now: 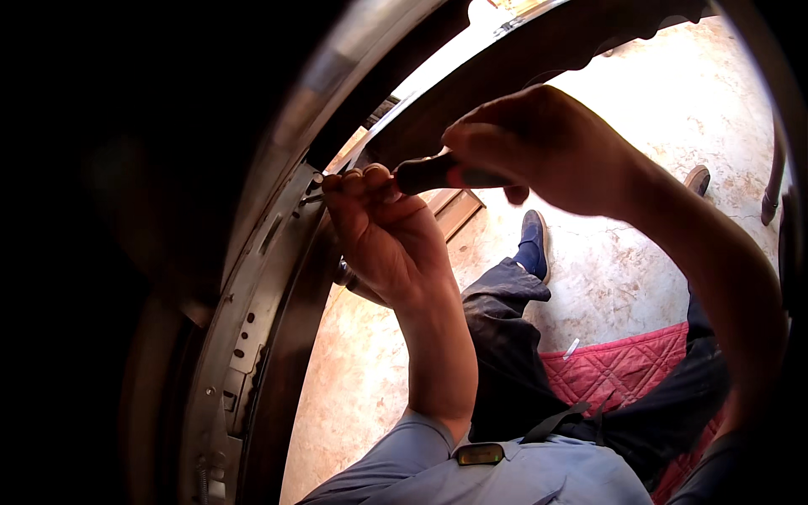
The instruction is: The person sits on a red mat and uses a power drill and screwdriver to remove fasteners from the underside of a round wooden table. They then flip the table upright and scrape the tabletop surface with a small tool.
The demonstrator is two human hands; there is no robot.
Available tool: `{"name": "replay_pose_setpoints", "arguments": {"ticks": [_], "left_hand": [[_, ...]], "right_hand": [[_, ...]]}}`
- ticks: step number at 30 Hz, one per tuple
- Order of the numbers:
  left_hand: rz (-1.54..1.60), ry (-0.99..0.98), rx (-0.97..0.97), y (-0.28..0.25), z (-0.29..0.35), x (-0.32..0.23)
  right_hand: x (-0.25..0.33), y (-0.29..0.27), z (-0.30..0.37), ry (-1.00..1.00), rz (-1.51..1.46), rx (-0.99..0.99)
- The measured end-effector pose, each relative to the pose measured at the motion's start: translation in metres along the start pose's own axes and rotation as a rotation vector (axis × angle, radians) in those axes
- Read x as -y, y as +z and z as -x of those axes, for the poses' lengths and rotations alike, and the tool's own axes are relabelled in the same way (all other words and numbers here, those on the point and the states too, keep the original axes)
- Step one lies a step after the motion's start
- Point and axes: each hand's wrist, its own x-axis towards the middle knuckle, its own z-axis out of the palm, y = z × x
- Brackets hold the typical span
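My right hand [551, 151] is wrapped round the thick dark handle of a screwdriver [423, 173], which has a touch of red on it. The screwdriver lies nearly level, pointing left toward a metal rail. Palm up, my left hand [385, 240] has its fingers curled at the front of the screwdriver, where the shaft is mostly hidden behind them. A thin metal tip or pin shows just left of those fingers, close to the metal rail [268, 202]. Whether it sits in a screw I cannot tell. The rail has slots and small holes.
Deep shadow fills the left side. Dark curved panels [522, 59] run across the top, above my hands. Below are my outstretched legs, a red quilted mat [627, 362] with a small white piece on it, and a pale stained floor [606, 269]. A brown wooden piece [455, 215] lies behind my left wrist.
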Motion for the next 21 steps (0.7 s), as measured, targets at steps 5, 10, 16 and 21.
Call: {"name": "replay_pose_setpoints", "arguments": {"ticks": [5,10,16,21], "left_hand": [[0.013,-0.021,0.018,-0.004,-0.004,-0.005],[0.009,-0.024,0.057,0.009,0.002,0.002],[-0.004,0.009,0.063,-0.006,0.001,-0.003],[-0.015,-0.056,0.172,0.001,-0.003,-0.007]], "right_hand": [[0.001,-0.012,0.002,-0.697,0.750,-0.270],[0.024,-0.025,-0.006,0.226,-0.069,0.166],[-0.012,0.007,-0.012,-0.674,0.541,-0.132],[0.012,-0.016,-0.003,-0.645,0.838,-0.159]]}}
